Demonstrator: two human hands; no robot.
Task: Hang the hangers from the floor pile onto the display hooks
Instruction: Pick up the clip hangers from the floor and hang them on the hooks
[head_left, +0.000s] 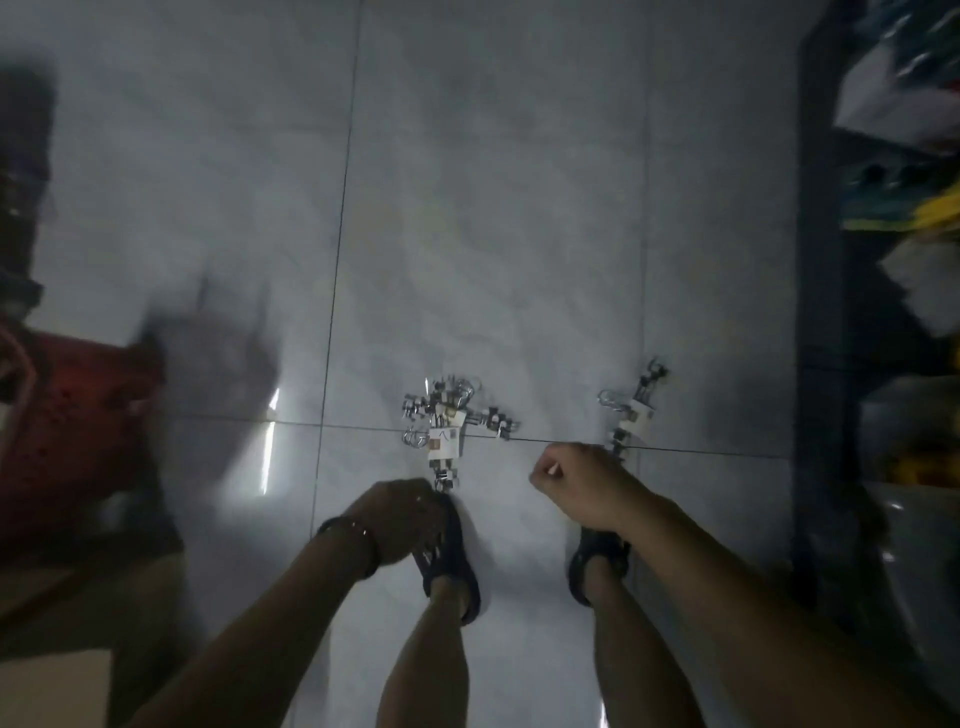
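A pile of metal clip hangers (442, 427) with white tags lies on the grey tiled floor (493, 234), just ahead of my feet. A smaller hanger bundle (632, 413) lies to its right. My left hand (400, 519), a bracelet on its wrist, is curled at the near end of the pile; its fingertips are hidden. My right hand (576, 488) is curled into a fist over the near end of the smaller bundle, which disappears under its knuckles. No display hooks are in view.
My feet in dark sandals (449, 561) stand right behind the hangers. A dark shelf unit (815, 312) full of packaged goods lines the right side. A red bag (78, 415) and blurred dark objects sit at the left.
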